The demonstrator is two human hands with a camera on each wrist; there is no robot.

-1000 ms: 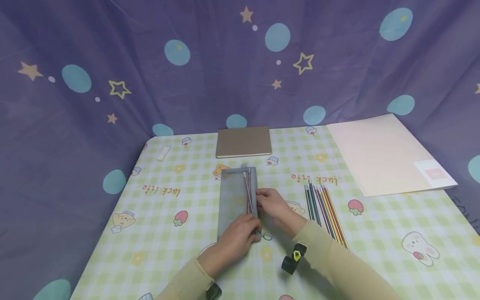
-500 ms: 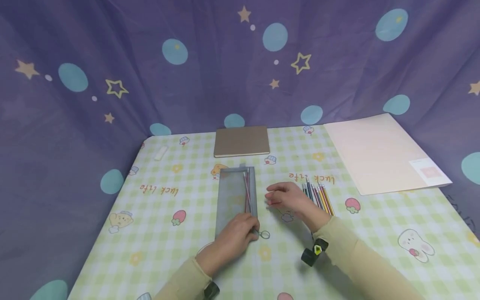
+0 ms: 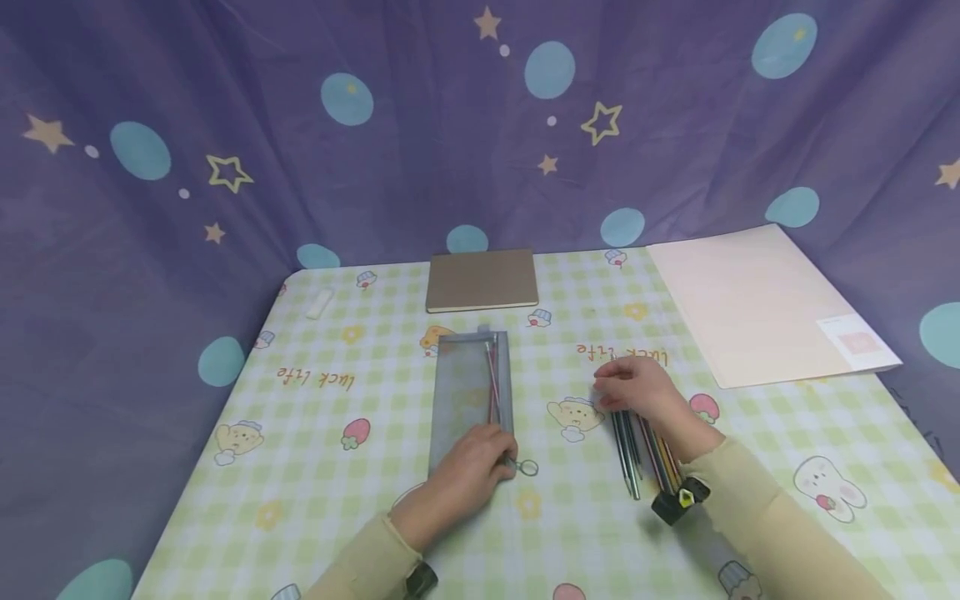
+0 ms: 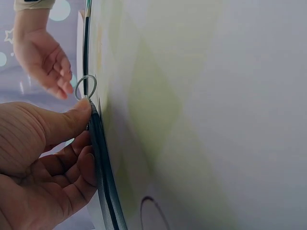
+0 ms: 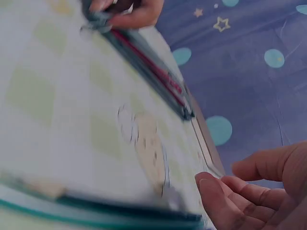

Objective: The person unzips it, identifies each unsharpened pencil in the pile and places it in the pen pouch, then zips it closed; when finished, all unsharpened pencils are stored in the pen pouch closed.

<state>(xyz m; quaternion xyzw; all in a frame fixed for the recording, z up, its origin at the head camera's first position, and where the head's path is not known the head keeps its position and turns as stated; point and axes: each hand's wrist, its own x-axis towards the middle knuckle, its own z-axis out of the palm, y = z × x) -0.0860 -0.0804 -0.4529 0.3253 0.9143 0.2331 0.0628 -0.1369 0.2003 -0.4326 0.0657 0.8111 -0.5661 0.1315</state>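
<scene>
A grey see-through pencil pouch (image 3: 459,400) lies lengthwise on the table, with a few pencils (image 3: 493,379) inside along its right side. My left hand (image 3: 471,467) grips the near end of the pouch; in the left wrist view the thumb presses its zipped edge beside a metal ring (image 4: 86,87). To the right, my right hand (image 3: 641,390) hovers over the loose pencils (image 3: 627,458), hiding their far ends. Its thumb and fingers (image 5: 216,201) are apart and loosely bent in the right wrist view, holding nothing. Dark pencils (image 5: 120,208) pass blurred below it.
A brown notebook (image 3: 482,282) lies beyond the pouch at the back. At the back left is a small white eraser-like block (image 3: 320,304). A large cream folder (image 3: 765,308) covers the back right corner. Behind the checked tablecloth (image 3: 300,467) hangs a purple curtain (image 3: 420,167).
My right hand has left the pouch's right edge and moved right, over the loose pencils. My left hand stays on the near end of the pouch.
</scene>
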